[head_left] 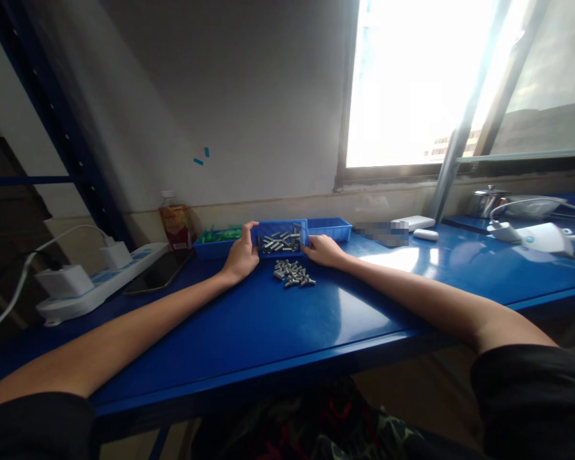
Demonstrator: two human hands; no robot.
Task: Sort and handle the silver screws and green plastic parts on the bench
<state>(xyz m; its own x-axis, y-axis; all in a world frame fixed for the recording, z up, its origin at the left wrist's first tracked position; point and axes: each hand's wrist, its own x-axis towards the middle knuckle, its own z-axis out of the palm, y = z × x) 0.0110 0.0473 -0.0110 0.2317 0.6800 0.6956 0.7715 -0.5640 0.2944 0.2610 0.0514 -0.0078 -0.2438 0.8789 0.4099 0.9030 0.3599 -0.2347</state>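
Between my two hands is a small blue plastic bin (282, 229), tilted so its inside faces me. Silver bolts (282, 243) lie within it. My left hand (243, 254) grips the bin's left side, thumb raised near the rim. On the opposite side, my right hand (324, 249) holds the lower right edge, its fingers curled. A loose pile of silver bolts (294, 273) rests on the blue tabletop (268, 326) just in front of the bin. Some fingertips are hidden by the bin.
Behind, left, a blue bin (215, 248) holds green pieces; another blue bin (329, 228) sits right. A power strip (124, 275), a phone (159, 273) and a bottle (175, 223) stand left. A white case (425, 235) and a white plugged device (546, 239) lie right.
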